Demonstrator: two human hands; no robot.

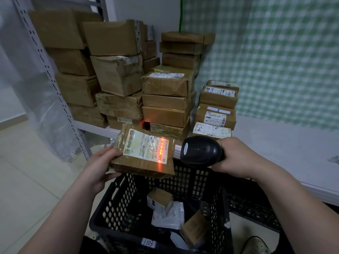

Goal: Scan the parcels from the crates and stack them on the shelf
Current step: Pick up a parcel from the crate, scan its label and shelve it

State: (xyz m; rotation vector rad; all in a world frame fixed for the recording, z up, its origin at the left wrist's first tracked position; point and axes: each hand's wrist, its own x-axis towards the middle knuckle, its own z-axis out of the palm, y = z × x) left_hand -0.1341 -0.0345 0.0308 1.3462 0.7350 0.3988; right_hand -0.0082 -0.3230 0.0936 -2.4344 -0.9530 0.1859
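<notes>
Box-stacked shelf (92, 127) behind; left hand (102, 163) tight around a taped parcel (141, 167), right hand (236, 158) around the black scanner (200, 151).

**Orange-red scan line (161, 153) glows across the white label (139, 147) of a brown parcel (141, 168)**

The label carries black print under glossy clear tape, and the scanner (200, 149) is black. The black crate (119, 202) has a lattice of small holes and a white tag (148, 243) inked in blue. Brown stacked parcels (117, 76) stand on the white shelf (271, 143), beside a green-and-white checked cloth (275, 52).
</notes>
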